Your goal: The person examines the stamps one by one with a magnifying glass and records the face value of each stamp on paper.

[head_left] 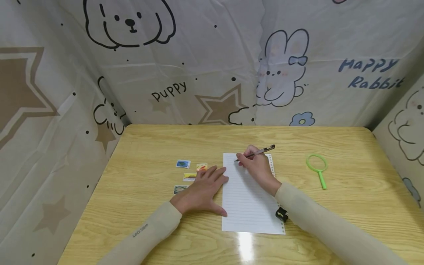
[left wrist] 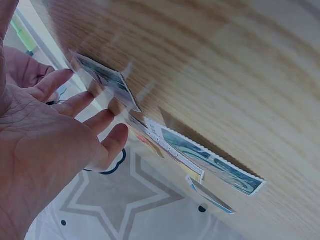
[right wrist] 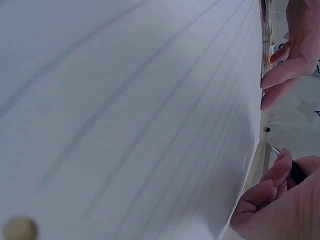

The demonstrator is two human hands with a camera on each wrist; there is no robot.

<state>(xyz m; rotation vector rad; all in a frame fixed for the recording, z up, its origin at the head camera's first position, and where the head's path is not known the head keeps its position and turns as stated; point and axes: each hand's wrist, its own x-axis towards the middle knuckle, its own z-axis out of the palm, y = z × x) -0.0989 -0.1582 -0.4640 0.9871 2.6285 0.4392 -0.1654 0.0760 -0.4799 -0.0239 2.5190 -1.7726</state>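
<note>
Left hand (left wrist: 47, 122) near wrist-view-only stamp (left wrist: 111, 82)

Wood-grain table (head_left: 145, 147) | lined sheet (head_left: 248, 200) | green magnifying glass (head_left: 320, 173) | perhaps five stamps (head_left: 183, 164), partly hidden

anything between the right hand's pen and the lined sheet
Nothing visible: the right hand holds the pen, tip at the upper part of the lined sheet; the left hand lies by its left edge, clear of the tip.

Pale cloth walls (head_left: 215, 48), printed puppy (head_left: 130, 24), rabbit (head_left: 279, 82), brown stars (head_left: 221, 106), wood-grain table (head_left: 361, 165), white glare (head_left: 245, 246)
</note>
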